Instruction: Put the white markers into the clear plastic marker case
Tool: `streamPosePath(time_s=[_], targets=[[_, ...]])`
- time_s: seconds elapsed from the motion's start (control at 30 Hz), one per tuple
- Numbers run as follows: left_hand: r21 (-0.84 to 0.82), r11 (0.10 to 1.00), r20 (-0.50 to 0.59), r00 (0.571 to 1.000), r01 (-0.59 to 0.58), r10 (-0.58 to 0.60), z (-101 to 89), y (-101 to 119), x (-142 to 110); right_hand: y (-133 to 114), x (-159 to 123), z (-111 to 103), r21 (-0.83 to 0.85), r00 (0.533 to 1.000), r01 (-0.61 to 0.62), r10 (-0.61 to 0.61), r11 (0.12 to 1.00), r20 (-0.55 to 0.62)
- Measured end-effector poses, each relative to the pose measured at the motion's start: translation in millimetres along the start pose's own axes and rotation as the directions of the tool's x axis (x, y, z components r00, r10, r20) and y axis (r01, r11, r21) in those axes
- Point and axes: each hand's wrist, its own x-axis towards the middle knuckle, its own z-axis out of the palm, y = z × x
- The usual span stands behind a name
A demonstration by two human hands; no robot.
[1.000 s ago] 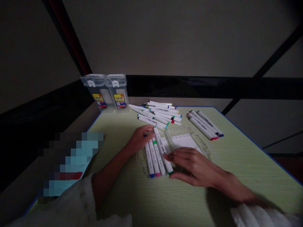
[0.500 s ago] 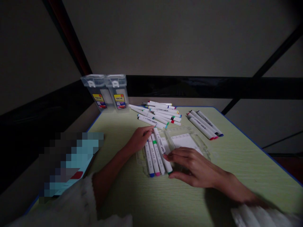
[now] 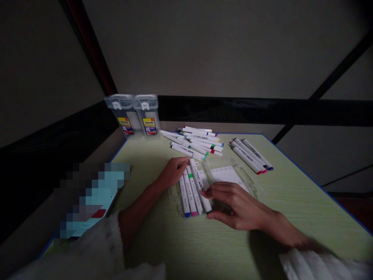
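A clear plastic case [image 3: 251,179] lies unfolded on the table with white inserts in it. Its left half holds a row of white markers, among them a blue-ended marker [image 3: 184,194] and a pink-ended marker [image 3: 190,194]. At the right of that row, slightly slanted, is a marker with a dark green end [image 3: 197,177]. My left hand [image 3: 173,172] is closed at this marker's far end, its fingertips partly hidden. My right hand [image 3: 239,205] has the index finger on the marker's side and the thumb by its near end.
A loose pile of markers [image 3: 198,142] lies behind the case. Several more markers [image 3: 252,155] lie side by side at the right. Two clear lidded marker boxes [image 3: 150,112] stand at the back left. A partly blurred phone-like object [image 3: 99,202] lies on the left of the table [image 3: 294,198].
The view has shifted slightly. Both hands stay at the same marker, with hardly any movement against the case.
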Motion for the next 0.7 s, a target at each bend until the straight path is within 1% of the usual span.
streamPosePath(time_s=[0.13,0.23,0.47,0.57,0.7], targets=[[-0.045,0.999,-0.010,1.000,-0.002,0.001,1.3,-3.1,0.9,1.0,-0.8,1.9,0.014,0.999,0.018,-0.017,1.000,-0.031],[-0.065,0.998,-0.009,1.000,0.018,-0.019,1.8,-3.8,1.3,1.3,-1.0,2.6,0.019,0.999,0.021,-0.020,1.000,-0.047],[-0.050,0.999,-0.012,1.000,0.021,-0.021,1.7,-2.8,1.6,2.8,-1.1,4.4,0.010,0.998,0.023,-0.023,1.000,-0.062],[-0.036,0.999,-0.025,0.999,0.031,-0.032,1.9,-2.3,1.4,3.8,-2.3,6.1,-0.007,0.996,0.026,-0.027,1.000,-0.090],[-0.015,0.999,-0.027,0.999,0.039,-0.040,2.3,-2.1,1.4,4.2,-3.4,7.2,-0.002,0.997,0.018,-0.018,1.000,-0.074]])
